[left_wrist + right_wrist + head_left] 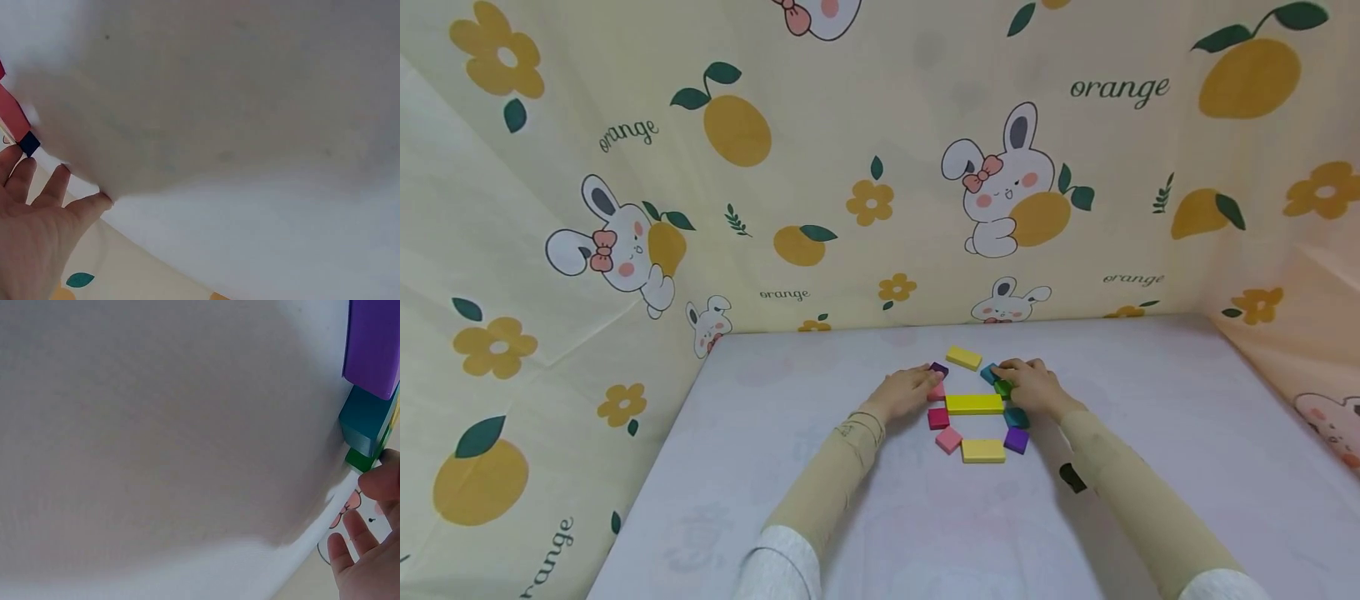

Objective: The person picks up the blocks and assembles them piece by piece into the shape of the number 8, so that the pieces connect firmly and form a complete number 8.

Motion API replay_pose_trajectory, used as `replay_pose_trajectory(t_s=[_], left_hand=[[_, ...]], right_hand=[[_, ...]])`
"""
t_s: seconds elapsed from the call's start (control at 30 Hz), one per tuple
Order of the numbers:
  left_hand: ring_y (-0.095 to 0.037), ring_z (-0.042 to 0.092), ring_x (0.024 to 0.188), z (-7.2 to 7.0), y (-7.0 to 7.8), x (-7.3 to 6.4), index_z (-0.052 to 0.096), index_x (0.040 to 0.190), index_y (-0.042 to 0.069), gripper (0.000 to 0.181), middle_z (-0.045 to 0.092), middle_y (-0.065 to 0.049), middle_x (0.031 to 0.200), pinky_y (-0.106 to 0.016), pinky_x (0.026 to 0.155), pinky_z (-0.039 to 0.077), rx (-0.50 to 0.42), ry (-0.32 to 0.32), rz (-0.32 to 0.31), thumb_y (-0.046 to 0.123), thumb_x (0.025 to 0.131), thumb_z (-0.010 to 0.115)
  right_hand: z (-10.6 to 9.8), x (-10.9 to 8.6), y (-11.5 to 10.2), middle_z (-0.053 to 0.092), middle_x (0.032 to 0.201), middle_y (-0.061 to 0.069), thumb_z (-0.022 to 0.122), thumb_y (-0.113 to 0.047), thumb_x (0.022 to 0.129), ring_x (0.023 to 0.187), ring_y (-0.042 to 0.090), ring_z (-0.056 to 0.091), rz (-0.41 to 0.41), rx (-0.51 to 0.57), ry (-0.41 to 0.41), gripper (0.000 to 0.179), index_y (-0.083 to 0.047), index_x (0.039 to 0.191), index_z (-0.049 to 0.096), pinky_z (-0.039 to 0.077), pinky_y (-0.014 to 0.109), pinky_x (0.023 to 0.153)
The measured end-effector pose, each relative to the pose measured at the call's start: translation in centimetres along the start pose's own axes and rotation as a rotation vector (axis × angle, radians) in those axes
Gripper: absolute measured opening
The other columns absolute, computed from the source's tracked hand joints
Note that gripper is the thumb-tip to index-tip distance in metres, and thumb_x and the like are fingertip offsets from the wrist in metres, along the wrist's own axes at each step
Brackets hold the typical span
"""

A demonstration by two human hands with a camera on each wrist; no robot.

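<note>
My left hand (906,392) lies at the upper left of a ring of coloured blocks. Its thumb and fingertips hold a dark purple block (939,368), right above a pink block (936,392). From the left wrist, the dark block (29,144) touches the fingertips while the outer fingers spread; the thumb is hidden. My right hand (1036,387) pinches a blue block (989,373) at the upper right, beside a green block (1003,389). In the right wrist view that green block (361,460) is against the thumb, and the blue one is out of sight.
A long yellow block (974,405) crosses the ring's middle. Pale yellow blocks lie at its top (964,358) and bottom (983,451). Red (938,418), pink (949,440), teal (1017,417) and purple (1017,441) blocks form the sides. A patterned cloth wall stands behind the white table (760,467).
</note>
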State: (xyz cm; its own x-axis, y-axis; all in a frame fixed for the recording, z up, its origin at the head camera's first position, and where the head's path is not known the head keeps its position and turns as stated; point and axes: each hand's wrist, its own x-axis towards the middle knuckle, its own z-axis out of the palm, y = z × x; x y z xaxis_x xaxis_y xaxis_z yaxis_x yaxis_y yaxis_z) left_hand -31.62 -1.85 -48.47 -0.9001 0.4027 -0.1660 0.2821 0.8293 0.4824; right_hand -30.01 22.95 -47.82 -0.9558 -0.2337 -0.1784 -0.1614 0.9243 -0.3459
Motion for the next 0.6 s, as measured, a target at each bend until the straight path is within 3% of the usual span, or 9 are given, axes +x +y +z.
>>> replay_pose_trajectory(t_s=[0.3,0.6], left_hand=[[-0.021,0.032,0.14,0.08,-0.12,-0.1,0.042,0.14,0.022,0.061,0.036,0.005,0.149,-0.054,0.114,0.019,0.011,-0.02,0.011,0.06,0.095,0.025],[-0.021,0.032,0.14,0.05,0.02,-0.19,0.042,0.14,0.025,0.056,0.036,0.004,0.15,-0.057,0.113,0.018,0.004,-0.019,0.005,0.057,0.095,0.03]], right_hand=[[-0.01,0.07,0.53,0.042,0.141,0.019,0.039,-0.001,0.084,0.122,0.052,0.031,-0.026,-0.024,0.048,0.054,-0.011,0.137,0.046,0.025,0.069,0.098],[-0.37,0.54,0.61,0.05,0.134,0.019,0.039,0.0,0.085,0.123,0.048,0.034,-0.058,0.058,0.186,0.049,-0.007,0.131,0.052,0.026,0.066,0.1]])
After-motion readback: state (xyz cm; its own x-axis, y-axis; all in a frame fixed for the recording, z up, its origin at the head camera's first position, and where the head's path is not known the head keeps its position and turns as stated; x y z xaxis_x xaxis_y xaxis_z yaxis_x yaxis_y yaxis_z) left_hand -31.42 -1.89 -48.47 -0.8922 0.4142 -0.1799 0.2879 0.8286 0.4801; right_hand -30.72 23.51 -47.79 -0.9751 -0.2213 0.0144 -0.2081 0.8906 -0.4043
